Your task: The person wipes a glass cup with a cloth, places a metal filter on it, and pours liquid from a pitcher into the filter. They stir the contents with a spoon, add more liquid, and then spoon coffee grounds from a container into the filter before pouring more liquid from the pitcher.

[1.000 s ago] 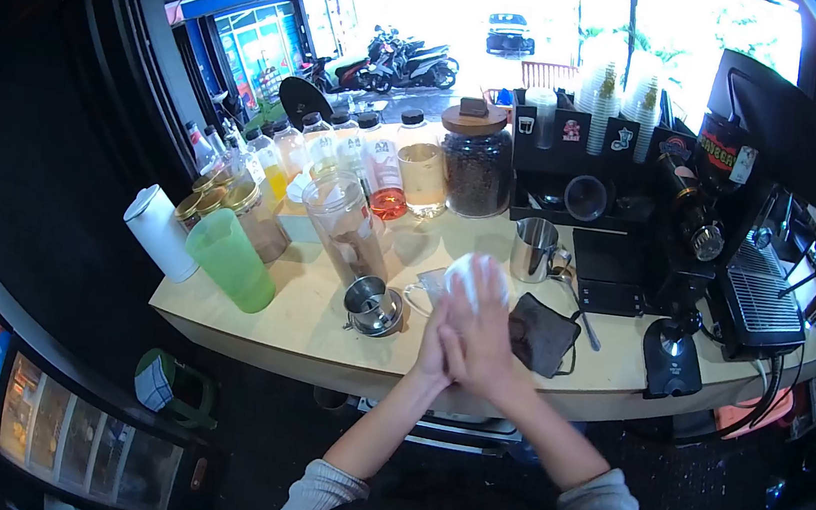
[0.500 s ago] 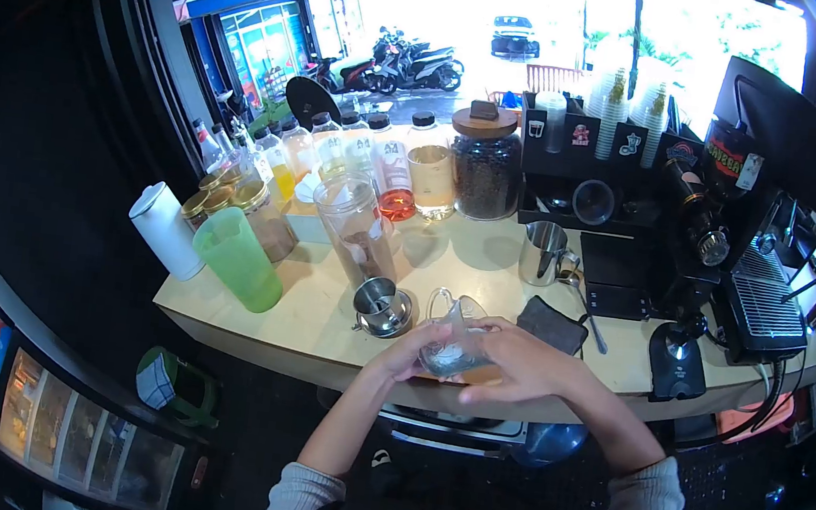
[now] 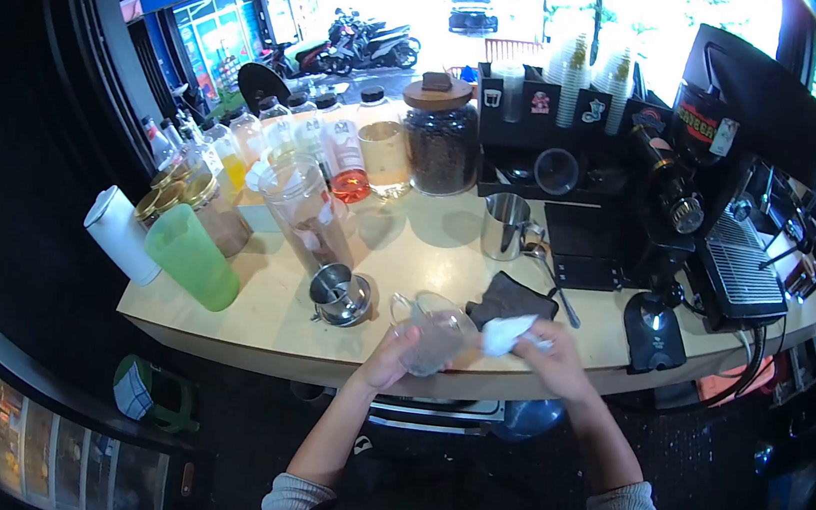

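Observation:
Over the counter's front edge, my left hand [image 3: 390, 359] is wrapped round a clear glass cup [image 3: 437, 337], which is tilted with its handle toward the back left. My right hand [image 3: 557, 361] pinches a crumpled white tissue [image 3: 508, 335] just right of the cup, apart from it. Behind the tissue a dark folded cloth [image 3: 513, 300] lies on the counter. A small metal drip filter [image 3: 340, 295] stands left of the cup. Further back are a steel milk jug [image 3: 505, 228] and a spoon [image 3: 565, 291].
On the wooden counter [image 3: 408, 255] stand a tall clear container [image 3: 301, 208], a green pitcher [image 3: 191, 258], several syrup bottles [image 3: 343, 159] and a jar of coffee beans [image 3: 441, 143]. A grinder [image 3: 669, 214] and espresso machine [image 3: 743, 273] occupy the right.
My right hand has come out of the cup and moved right with the white tissue. My left hand keeps hold of the cup. The camera view has shifted to the right.

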`<action>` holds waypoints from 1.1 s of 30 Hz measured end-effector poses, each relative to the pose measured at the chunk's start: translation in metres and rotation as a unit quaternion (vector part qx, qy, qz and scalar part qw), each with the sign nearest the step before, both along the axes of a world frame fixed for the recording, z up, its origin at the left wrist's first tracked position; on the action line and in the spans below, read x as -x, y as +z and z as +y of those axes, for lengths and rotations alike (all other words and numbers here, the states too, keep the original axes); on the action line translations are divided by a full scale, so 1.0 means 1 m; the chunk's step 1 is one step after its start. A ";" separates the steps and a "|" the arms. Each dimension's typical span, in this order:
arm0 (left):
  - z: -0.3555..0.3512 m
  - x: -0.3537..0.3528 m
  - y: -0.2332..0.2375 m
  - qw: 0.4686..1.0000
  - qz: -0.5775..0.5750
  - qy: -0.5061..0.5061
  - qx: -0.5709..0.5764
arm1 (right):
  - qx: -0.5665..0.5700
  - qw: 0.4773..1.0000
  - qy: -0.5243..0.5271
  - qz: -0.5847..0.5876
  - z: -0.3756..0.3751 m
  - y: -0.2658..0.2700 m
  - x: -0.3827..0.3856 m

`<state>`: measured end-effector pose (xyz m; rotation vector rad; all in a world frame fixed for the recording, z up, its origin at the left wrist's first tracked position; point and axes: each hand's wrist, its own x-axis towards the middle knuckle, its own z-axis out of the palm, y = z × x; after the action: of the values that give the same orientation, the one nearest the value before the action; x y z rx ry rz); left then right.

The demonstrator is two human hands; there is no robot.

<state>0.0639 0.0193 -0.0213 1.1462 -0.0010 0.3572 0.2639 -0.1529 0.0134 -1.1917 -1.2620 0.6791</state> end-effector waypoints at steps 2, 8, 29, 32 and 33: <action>-0.003 -0.006 -0.003 0.994 0.001 0.096 0.054 | -0.007 0.992 -0.129 -0.008 -0.018 -0.005 -0.020; 0.010 -0.032 -0.009 0.970 -0.024 0.215 0.113 | 0.051 0.893 -0.370 -0.250 -0.049 -0.026 -0.075; -0.002 -0.011 0.004 0.979 -0.037 0.190 0.068 | -0.012 0.802 -0.480 -0.356 -0.023 0.007 -0.082; -0.008 -0.015 0.007 0.984 -0.067 0.146 0.071 | 0.014 0.959 -0.231 -0.160 0.002 0.014 -0.034; -0.009 -0.016 0.007 0.984 -0.065 0.147 0.071 | -0.001 0.980 -0.144 -0.137 0.012 0.015 -0.015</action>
<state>0.0798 0.0102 -0.0148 0.9806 0.0790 0.6849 0.2793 -0.1410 0.0280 -1.4675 -1.2789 0.3064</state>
